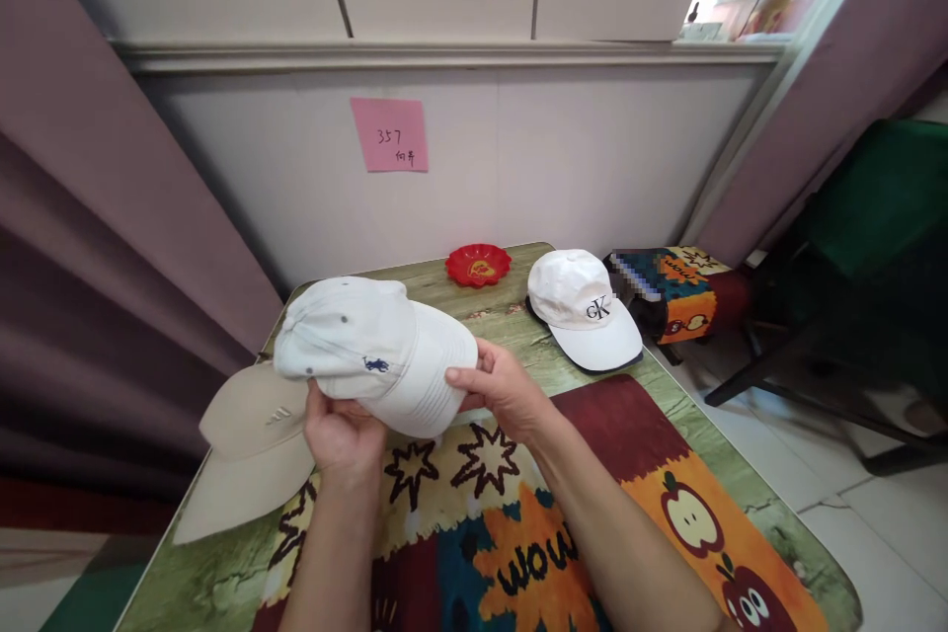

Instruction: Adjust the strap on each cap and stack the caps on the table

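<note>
A white cap (355, 336) with a small dark blue emblem is held above the table, its brim pointing right. My left hand (342, 430) supports it from below at the crown's near edge, fingers partly hidden under the cap. My right hand (500, 385) pinches the end of the brim between thumb and fingers. A beige cap (248, 444) lies on the table's left side, partly behind my left hand. Farther right, another white cap (574, 291) with black letters rests on top of a dark cap, of which only the edge shows.
The green marbled table (677, 405) carries a colourful patterned mat (629, 425). At its back edge sits a red scalloped dish (478, 265). A pink note (390, 135) is stuck on the white panel behind. To the right stand a patterned-cloth-covered stool (688, 291) and a dark chair (881, 207).
</note>
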Tool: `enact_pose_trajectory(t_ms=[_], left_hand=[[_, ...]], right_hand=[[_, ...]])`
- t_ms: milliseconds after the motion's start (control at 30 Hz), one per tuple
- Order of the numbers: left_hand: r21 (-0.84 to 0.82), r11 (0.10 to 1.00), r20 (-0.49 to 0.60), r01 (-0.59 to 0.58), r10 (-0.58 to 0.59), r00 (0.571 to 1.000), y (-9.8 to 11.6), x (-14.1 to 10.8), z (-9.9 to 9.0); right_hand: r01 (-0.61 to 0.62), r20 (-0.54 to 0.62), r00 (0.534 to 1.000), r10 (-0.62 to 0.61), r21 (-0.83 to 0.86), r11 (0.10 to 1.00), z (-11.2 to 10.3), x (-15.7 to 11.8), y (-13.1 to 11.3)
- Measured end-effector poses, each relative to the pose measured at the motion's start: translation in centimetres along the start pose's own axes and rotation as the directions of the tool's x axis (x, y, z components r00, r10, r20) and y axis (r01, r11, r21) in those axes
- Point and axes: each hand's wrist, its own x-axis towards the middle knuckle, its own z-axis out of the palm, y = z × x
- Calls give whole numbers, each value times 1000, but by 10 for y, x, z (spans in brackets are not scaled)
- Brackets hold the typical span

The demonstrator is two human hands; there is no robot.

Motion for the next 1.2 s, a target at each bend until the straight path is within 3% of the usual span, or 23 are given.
enact_pose_trajectory(t_ms=[167,267,333,433,567,633,767,833,1033,1200], left_hand=[[79,995,41,58,-61,997,-6,3,-6],[272,941,52,202,-224,973,-7,-2,-2],[412,859,36,304,-349,936,-7,-8,4],[540,764,21,354,-432,902,-6,-16,11],[582,734,2,350,-432,902,-6,-20,13],[585,733,-3,347,-426,905,-7,-20,12],[584,733,-31,349,-409,912,-9,-18,10],[584,733,-36,350,-407,913,-10,-17,9],[580,733,-62,355,-394,917,-10,-18,10],[573,742,-58,348,-387,920,-9,-19,12]], right_hand=[[74,-26,997,-76,-55,996,4,0,1],[206,-130,969,-210,-48,977,-5,2,-7],[316,-219,923,-315,-32,948,-16,4,-16],[469,-369,819,-439,-10,883,-41,8,-30],[577,-540,680,-496,-25,816,-92,10,-47],[590,-636,617,-464,-17,807,-121,9,-51],[579,-880,385,-278,-4,815,-172,6,-50],[575,-918,328,-224,5,818,-188,6,-46],[543,-927,314,-204,-1,840,-205,14,-39],[491,-922,238,-306,-157,857,-211,10,-37]])
